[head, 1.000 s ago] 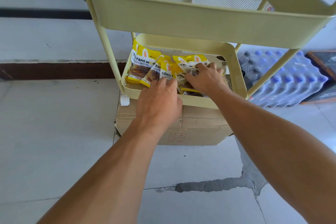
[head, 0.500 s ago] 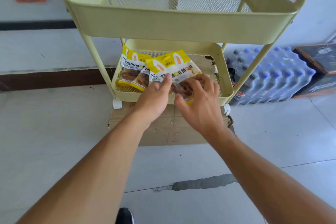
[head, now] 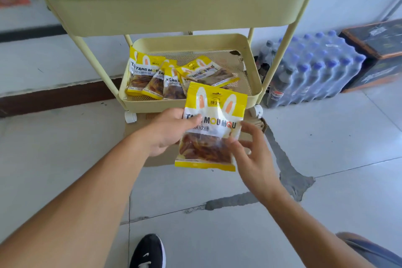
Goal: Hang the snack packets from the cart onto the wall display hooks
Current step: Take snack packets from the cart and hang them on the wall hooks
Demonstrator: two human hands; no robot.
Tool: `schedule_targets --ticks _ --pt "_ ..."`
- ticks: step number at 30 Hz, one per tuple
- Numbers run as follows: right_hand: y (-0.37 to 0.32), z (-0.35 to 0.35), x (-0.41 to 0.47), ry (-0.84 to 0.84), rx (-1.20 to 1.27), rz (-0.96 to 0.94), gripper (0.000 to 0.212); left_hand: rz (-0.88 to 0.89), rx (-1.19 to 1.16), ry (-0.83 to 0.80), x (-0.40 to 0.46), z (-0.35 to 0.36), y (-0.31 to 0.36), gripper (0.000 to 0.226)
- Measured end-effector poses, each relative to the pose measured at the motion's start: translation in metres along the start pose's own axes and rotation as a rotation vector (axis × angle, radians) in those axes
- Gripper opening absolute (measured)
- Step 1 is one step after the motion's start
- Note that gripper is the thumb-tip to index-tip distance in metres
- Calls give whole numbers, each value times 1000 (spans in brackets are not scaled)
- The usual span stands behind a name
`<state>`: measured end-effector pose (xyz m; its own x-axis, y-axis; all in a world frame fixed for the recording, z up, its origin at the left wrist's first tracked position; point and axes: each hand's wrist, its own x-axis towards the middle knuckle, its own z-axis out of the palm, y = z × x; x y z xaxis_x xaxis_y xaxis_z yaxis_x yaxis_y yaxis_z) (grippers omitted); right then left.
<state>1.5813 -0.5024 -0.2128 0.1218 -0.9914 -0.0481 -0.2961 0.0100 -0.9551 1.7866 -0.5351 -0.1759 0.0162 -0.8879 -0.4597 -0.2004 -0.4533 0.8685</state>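
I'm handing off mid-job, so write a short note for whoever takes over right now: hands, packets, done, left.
Left hand: pinches the held snack packet at its left edge, thumb on the front.
Right hand: fingers spread, touching the packet's lower right, no firm grip.
Remaining packets lie in the cart's lower tray.
Done: one packet lifted out.
Left: hang it, then the rest; no hooks in view.

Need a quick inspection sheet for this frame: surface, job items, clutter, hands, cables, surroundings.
Surface: tiled floor, cracked, patched with grey filler.
Job's things: one snack packet held clear of the cart; several more packets lie in the lower tray.
Clutter: cardboard box under the cart.
Hands: left hand grips the held packet's left edge; right hand fingers touch its lower right.
Cables: nothing seen.
Surroundings: wrapped bottle packs, dark crate, white wall.
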Motion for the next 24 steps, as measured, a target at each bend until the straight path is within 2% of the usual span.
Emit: schedule_targets --ticks 3,5,7,11,14,17,21,24 --pt "-3 -12 2 -1 362 136 29 -9 -8 -58 -6 15 1 28" --pt "-8 -17 3 3 432 161 20 -1 -44 -106 -10 28 2 26" --pt "-10 -20 3 0 442 188 25 8 -73 -128 -12 40 3 25" --pt "-9 -21 3 81 464 228 30 89 -88 -44 -7 61 0 30" --pt "-5 -27 -17 163 559 352 29 143 20 -37 -10 73 -10 39" --pt "-8 -38 -43 234 582 472 25 144 180 -105 -23 87 -12 55" --pt "-36 -61 -76 267 529 594 26 69 155 -148 -63 104 5 22" --pt "-77 -91 -99 274 462 660 25 -14 65 -174 -103 116 29 17"
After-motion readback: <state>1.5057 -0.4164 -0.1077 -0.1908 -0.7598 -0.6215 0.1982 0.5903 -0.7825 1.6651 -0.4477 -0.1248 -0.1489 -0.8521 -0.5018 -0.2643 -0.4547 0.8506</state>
